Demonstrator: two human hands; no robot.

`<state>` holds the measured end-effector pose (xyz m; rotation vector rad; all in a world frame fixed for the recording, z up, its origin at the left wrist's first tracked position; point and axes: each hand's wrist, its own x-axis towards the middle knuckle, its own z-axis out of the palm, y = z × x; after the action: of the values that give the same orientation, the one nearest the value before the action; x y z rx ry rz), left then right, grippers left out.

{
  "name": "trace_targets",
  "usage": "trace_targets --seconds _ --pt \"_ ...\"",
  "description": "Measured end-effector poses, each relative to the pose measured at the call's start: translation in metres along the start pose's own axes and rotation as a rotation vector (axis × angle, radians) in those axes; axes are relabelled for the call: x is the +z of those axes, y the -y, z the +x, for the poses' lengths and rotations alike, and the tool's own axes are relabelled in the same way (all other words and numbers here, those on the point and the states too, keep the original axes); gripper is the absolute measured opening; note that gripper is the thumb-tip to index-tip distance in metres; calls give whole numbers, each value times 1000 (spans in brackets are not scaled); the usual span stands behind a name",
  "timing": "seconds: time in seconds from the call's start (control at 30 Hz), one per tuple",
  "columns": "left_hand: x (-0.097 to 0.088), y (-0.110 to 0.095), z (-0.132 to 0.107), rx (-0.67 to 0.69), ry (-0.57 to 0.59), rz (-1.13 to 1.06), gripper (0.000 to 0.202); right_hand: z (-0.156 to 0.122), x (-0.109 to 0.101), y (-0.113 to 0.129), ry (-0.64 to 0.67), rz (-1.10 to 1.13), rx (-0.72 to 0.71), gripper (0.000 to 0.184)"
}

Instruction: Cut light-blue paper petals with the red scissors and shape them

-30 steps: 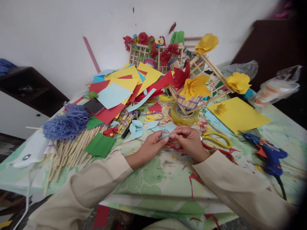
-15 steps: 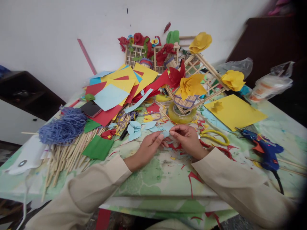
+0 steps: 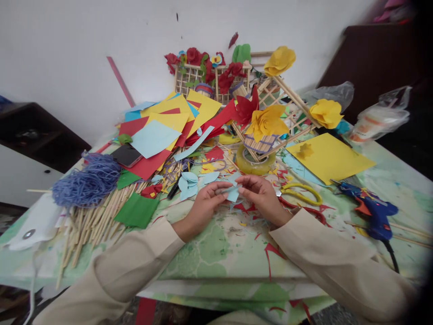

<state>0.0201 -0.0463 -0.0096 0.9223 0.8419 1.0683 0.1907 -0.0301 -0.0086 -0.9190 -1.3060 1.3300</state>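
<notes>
My left hand [image 3: 206, 204] and my right hand [image 3: 262, 195] meet over the middle of the table. Both pinch a small light blue paper piece [image 3: 232, 194] between thumb and fingers. The paper hangs partly unfolded between the two hands. Several cut light blue paper petals [image 3: 188, 182] lie just left of my left hand. Yellow-handled scissors [image 3: 302, 193] lie right beside my right hand.
Coloured paper sheets [image 3: 158, 131] are piled at the back left. A blue yarn ball [image 3: 87, 180] and wooden sticks [image 3: 91, 221] lie on the left. A tape roll [image 3: 254, 164], stick lattices with paper flowers [image 3: 267, 122], a yellow sheet [image 3: 329, 155] and a blue glue gun [image 3: 370, 210] are on the right.
The rolled blue paper piece between my fingers has opened out into a flatter shape. Both hands have stayed in about the same place.
</notes>
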Motion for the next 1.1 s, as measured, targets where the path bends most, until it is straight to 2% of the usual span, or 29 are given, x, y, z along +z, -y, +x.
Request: trace_targets --seconds 0.2,0.3,0.4,0.47,0.53,0.63,0.77,0.9,1.1 --pt "1 -2 0 -85 -19 58 27 0 0 -4 -3 -27 22 21" --pt "1 -4 -2 -95 12 17 29 1 -1 -6 -35 -62 9 20" --pt "2 -6 -4 -59 49 -66 25 -1 -1 -6 -57 -166 -47 19" --pt "3 -7 -4 -54 31 -76 22 -3 -1 -6 -52 -263 -116 17" --pt "3 -5 -4 -93 20 -27 24 -4 0 -4 -32 -336 -173 16" --pt "3 -2 -3 -166 77 84 27 -6 2 -4 -9 -370 -197 16" --pt "4 -2 -3 -191 80 132 30 -3 2 -3 -4 -305 -133 18" --pt "7 -6 -3 -200 68 113 31 -1 2 1 75 -219 -25 13" --pt "6 -5 -4 -205 61 130 31 -3 3 5 115 -201 22 14"
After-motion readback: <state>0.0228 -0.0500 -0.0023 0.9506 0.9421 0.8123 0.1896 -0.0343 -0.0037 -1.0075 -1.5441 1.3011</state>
